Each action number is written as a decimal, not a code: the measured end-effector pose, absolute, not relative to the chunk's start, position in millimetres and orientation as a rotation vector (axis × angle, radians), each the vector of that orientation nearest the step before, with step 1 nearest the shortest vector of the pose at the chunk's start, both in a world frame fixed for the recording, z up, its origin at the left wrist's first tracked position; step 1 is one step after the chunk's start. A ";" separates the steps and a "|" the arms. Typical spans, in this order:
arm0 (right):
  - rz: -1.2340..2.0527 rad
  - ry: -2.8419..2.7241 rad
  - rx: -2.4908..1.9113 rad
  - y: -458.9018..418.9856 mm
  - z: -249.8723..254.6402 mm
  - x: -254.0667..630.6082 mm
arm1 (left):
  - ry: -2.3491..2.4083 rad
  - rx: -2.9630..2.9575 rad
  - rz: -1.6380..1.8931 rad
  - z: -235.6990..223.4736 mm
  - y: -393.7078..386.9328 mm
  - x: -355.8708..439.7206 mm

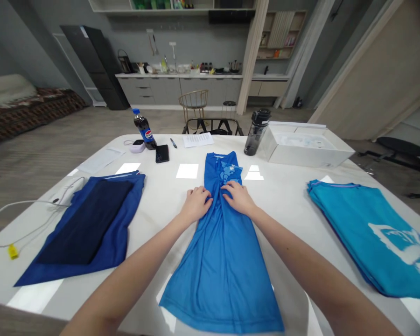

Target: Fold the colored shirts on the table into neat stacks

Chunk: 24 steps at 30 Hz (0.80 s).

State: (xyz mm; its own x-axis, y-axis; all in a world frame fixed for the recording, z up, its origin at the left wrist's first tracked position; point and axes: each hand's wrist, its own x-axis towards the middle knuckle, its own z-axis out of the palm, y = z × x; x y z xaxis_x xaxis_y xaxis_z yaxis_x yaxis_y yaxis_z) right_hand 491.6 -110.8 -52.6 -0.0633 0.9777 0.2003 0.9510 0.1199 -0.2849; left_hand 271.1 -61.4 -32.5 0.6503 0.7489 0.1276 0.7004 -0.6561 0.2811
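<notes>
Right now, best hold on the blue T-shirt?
Likely the bottom hem of the blue T-shirt, pinched from the near side: it lies flat and flared toward you, free of the left hand and right hand, which rest on the gathered middle.

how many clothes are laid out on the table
3. A folded royal-blue garment with a navy panel at left, a blue shirt in the middle under the left hand and right hand, a folded teal shirt at right.

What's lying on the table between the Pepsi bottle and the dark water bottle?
The head view shows a black phone, a pen and a printed sheet between the Pepsi bottle and dark water bottle.
</notes>
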 end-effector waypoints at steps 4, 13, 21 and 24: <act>0.173 -2.182 -1.767 -153.0 -47.2 465.0 | 1.377 2.653 0.251 -30.7 -124.1 239.3; 0.094 -2.371 -1.755 -207.3 -34.9 402.0 | 1.602 2.589 0.094 -24.9 -207.2 184.5; -0.006 -2.516 -1.751 -212.0 -28.8 363.3 | 1.620 2.674 0.062 -23.0 -260.0 139.5; -0.030 -2.535 -1.750 -212.1 -28.8 357.5 | 1.653 2.652 0.045 -22.1 -273.0 125.2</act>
